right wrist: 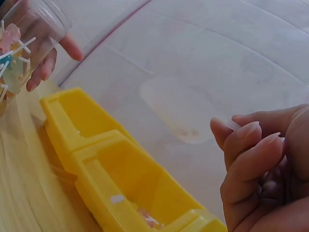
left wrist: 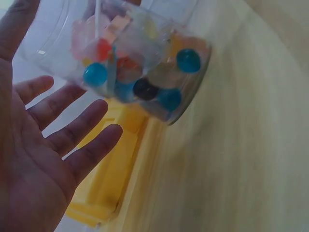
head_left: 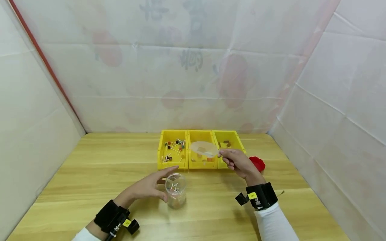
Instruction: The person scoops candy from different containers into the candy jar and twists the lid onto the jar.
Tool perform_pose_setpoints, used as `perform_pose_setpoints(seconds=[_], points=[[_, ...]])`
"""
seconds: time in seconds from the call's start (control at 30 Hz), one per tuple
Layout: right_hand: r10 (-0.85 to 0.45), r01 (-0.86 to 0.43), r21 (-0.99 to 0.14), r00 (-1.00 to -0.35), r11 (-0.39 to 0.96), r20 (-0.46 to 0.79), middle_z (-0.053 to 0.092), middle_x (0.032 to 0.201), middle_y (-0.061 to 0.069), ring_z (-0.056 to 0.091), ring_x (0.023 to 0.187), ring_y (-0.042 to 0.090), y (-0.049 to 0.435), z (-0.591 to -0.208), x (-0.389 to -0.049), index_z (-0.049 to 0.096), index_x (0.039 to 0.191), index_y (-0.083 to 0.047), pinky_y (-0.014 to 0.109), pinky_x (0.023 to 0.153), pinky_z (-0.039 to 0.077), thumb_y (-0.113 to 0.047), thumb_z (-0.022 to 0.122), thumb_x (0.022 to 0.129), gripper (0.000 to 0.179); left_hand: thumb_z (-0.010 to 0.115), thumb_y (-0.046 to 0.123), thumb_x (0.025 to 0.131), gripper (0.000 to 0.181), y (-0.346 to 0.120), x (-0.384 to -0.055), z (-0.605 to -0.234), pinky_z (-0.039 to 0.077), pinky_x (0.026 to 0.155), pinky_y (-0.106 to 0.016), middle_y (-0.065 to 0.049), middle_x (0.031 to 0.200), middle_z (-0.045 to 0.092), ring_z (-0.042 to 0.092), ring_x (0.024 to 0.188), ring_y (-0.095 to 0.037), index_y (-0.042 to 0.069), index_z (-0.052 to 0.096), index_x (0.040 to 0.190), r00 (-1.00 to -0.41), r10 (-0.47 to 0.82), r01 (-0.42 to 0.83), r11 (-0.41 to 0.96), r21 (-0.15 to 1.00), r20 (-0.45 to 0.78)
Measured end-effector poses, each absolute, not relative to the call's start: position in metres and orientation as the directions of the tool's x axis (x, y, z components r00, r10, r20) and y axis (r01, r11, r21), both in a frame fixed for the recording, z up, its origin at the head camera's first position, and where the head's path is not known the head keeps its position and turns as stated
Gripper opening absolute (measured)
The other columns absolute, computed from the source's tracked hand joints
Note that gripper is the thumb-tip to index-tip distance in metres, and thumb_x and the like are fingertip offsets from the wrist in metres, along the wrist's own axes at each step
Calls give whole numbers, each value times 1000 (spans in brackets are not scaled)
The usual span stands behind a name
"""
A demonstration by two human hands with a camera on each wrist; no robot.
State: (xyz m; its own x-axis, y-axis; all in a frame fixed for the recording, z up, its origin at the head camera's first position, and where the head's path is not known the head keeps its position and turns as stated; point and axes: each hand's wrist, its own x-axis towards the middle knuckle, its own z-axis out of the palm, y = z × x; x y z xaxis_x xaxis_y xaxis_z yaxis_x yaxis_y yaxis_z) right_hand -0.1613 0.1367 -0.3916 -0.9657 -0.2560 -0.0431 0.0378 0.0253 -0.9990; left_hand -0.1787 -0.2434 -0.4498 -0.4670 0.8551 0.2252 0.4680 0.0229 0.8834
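In the head view my left hand [head_left: 150, 185] is spread beside a clear plastic jar [head_left: 180, 201], thumb and fingers apart around its left side. The left wrist view shows the fingers straight and separated. The jar [left wrist: 63, 43] holds round coloured beads, pale pieces and thin white sticks. My right hand [head_left: 239, 162] pinches the narrow handle of a translucent oval scoop [head_left: 203, 148] between thumb and index finger. Held over the middle yellow bin [head_left: 203, 166], the scoop overlaps that bin's contents in the head view. In the right wrist view the scoop [right wrist: 176, 111] looks thin and nearly see-through.
Three joined yellow bins stand at the table's back. Small lollipop-like pieces lie in the left bin [head_left: 159, 150], brown pieces in the right bin [head_left: 239, 144]. A red wavy-edged object [head_left: 257, 163] sits beyond my right wrist. White sheeting [head_left: 181, 83] closes off the back and sides.
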Motion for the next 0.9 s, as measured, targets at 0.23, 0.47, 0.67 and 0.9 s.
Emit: perform_pose_setpoints(seconds=[0.23,0.47,0.67,0.9], points=[[-351,23,-999,-936,24,-30,45,61,-2,36,46,6,133,-383,-160,67,98,2,15,43,34,-29,54,102,34,81,28,82,75,-237,-174,-448,44,102,-45,1,137,55,50,126,-23,18,43,146,-526,838,460,132,878,149],[-492,-26,-1000,-870,3,21,45,61,-4,35,44,3,130,-376,-156,69,95,-4,13,41,33,-20,47,105,30,81,25,82,73,-234,-170,-450,49,96,-35,-10,137,53,55,118,-28,11,45,144,-566,814,409,140,902,131],[-597,-58,-998,-800,-18,57,44,62,-4,35,44,3,126,-370,-150,68,92,-6,12,41,33,-15,42,106,31,81,26,82,72,-233,-167,-452,51,91,-28,-12,136,53,57,115,-29,11,46,143,-581,804,394,143,908,126],[-615,-55,-998,-788,10,37,44,61,-4,34,42,5,122,-365,-145,68,89,-8,13,39,32,-15,43,106,31,79,28,83,73,-230,-166,-450,51,92,-29,-10,136,54,55,118,-30,9,44,144,-583,803,409,159,899,123]])
